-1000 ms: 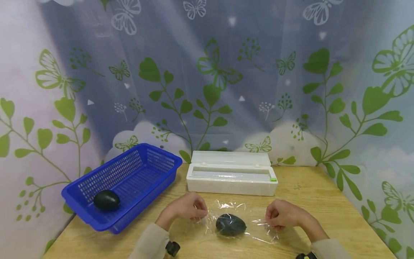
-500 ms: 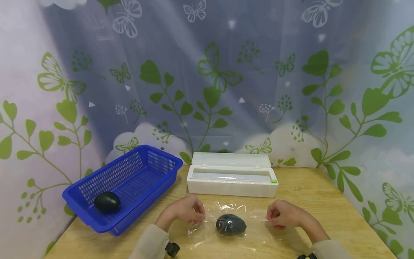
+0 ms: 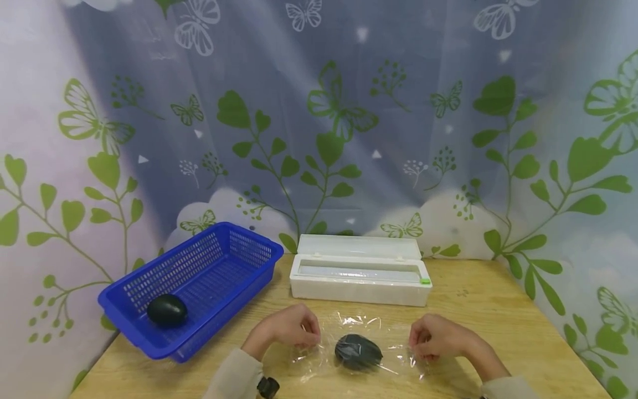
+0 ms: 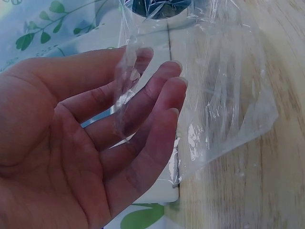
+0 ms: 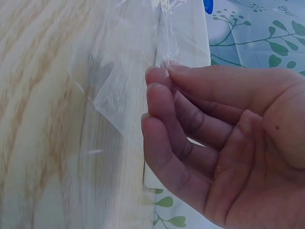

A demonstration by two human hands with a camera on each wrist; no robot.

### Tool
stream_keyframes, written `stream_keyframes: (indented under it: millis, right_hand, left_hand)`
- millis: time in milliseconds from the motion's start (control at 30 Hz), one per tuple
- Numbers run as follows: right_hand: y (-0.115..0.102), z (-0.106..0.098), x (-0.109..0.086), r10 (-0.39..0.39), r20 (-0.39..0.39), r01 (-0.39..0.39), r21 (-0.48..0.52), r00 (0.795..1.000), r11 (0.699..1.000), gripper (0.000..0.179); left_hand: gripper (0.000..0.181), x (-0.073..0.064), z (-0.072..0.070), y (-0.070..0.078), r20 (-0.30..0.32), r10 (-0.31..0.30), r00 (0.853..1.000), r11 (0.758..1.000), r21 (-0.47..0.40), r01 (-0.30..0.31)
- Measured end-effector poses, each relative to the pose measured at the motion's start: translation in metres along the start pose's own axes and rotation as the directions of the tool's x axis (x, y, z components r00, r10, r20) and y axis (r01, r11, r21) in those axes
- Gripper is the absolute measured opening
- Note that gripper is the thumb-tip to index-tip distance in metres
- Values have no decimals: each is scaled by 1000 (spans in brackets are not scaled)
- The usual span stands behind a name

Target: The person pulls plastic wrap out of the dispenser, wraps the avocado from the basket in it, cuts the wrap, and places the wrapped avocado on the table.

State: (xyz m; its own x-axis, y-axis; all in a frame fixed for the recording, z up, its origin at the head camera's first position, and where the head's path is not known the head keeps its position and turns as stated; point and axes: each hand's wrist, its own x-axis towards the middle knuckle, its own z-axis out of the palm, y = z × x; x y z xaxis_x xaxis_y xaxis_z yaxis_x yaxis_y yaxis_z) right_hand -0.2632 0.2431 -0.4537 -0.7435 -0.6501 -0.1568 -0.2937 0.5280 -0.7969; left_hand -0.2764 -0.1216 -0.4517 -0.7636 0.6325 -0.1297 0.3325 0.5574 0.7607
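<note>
A dark green egg-shaped fruit (image 3: 358, 352), like an avocado, lies on the table in the head view, with clear plastic wrap (image 3: 394, 354) creased over it. To its left, my left hand (image 3: 295, 327) holds one end of the wrap. In the left wrist view the film crosses the curved fingers (image 4: 157, 93) near the thumb tip, and its loose edge hangs beside them. On the fruit's other side my right hand (image 3: 436, 337) pinches the opposite end between thumb and forefinger, as the right wrist view shows. A loose flap (image 5: 114, 100) of film spreads past those fingertips.
Behind the hands stands a white wrap dispenser box (image 3: 359, 293) with its lid raised and a roll inside. At the left is a blue plastic basket (image 3: 234, 305) holding another dark fruit (image 3: 166, 310). A patterned curtain (image 3: 389, 166) closes off the table's back.
The bunched film was spread flatter half a second ago and now shows fresh creases across the fruit. Both hands stay at its two ends, with only small shifts.
</note>
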Motion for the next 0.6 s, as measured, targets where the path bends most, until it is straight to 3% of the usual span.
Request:
stream_keyframes:
  millis: [367, 600]
  right_hand:
    - [6, -1, -4, -26, 20, 26, 9, 999, 1000, 13]
    - [4, -1, -2, -26, 18, 26, 15, 999, 1000, 7]
  left_hand:
    - [8, 1, 1, 0, 3, 17, 1000, 1000, 15, -17]
    - [7, 3, 1, 0, 6, 10, 1000, 1000, 25, -11]
